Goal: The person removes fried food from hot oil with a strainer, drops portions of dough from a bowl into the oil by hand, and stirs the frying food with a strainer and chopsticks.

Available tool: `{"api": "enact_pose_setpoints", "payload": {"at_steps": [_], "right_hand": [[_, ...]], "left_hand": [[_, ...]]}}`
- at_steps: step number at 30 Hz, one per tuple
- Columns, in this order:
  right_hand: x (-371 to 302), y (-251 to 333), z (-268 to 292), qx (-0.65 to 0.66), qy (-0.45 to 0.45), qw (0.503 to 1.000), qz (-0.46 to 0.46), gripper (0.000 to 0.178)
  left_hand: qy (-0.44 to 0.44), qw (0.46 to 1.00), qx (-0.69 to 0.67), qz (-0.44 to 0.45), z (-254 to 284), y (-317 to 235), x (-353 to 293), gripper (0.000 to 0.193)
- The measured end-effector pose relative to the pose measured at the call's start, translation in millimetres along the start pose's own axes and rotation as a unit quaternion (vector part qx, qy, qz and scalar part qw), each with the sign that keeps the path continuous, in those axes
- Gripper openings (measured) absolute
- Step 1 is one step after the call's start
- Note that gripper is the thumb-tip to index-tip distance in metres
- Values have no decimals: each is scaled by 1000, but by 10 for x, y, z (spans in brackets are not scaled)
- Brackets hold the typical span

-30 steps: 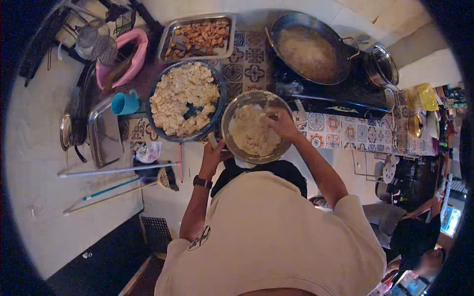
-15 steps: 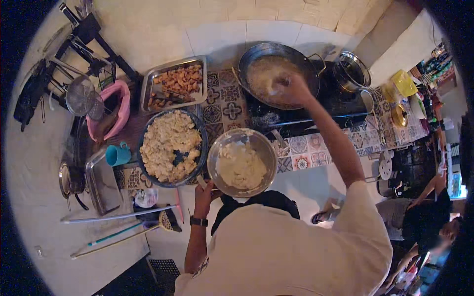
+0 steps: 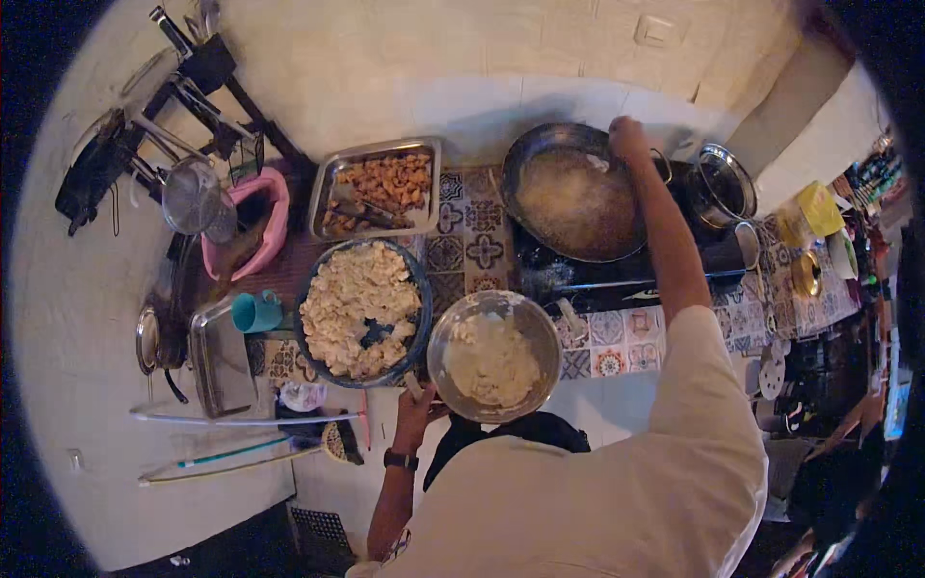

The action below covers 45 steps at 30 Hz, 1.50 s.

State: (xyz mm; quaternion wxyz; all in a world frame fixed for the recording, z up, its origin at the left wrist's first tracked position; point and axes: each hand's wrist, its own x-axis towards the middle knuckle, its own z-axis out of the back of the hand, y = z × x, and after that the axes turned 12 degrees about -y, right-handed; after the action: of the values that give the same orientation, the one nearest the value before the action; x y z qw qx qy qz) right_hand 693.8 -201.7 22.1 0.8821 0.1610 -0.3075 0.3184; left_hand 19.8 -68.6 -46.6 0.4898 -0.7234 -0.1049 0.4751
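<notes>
My left hand (image 3: 416, 422) is closed at the side of a metal bowl (image 3: 552, 371), gripping it close to my body. A pale strip like a handle sticks up beside its fingers. Wet, pale battered pieces (image 3: 496, 361) lie in the bowl. My right hand (image 3: 629, 140) is closed over the far right rim of a dark wok (image 3: 540, 144), knuckles up; what its fingers hold is hidden. A small pale piece (image 3: 599, 164) shows right beside it. Bubbling oil with foam (image 3: 573, 202) fills the wok, which sits on a black stove (image 3: 568, 273).
Left of the bowl stands a dark round tray (image 3: 424, 332) of pale coated pieces. Behind it, a metal tray (image 3: 434, 207) holds browned fried pieces and tongs. A turquoise mug (image 3: 256, 312), a pink-rimmed container (image 3: 275, 217) and a lidded pot (image 3: 721, 188) stand around.
My right hand has moved from over the middle of the oil to the wok's far right rim. My left hand still grips the bowl. The whole view has shifted slightly.
</notes>
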Motion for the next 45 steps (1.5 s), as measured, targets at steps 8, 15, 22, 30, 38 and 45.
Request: {"api": "enact_pose_setpoints", "payload": {"at_steps": [8,15,22,30,38,45], "right_hand": [[-1087,2317,1869,432,118,893,35,15],[-3116,2973,1029,355,388,809,262,50],[-3385,3173,851,213,332,893,217,40],[-3368,2905,421,238,371,882,168,25],[-3320,2824,565,406,224,886,32,28],[-3019,2798,1032,544,376,729,-175,28]], "left_hand": [[-37,998,-43,-2,47,197,165,24],[-15,999,-40,-7,52,137,155,23],[-5,997,13,-71,93,257,207,27],[-6,999,-53,-10,9,66,38,24],[-16,999,-50,-14,20,7,-37,27],[-6,999,-29,-23,-1,47,42,26]]}}
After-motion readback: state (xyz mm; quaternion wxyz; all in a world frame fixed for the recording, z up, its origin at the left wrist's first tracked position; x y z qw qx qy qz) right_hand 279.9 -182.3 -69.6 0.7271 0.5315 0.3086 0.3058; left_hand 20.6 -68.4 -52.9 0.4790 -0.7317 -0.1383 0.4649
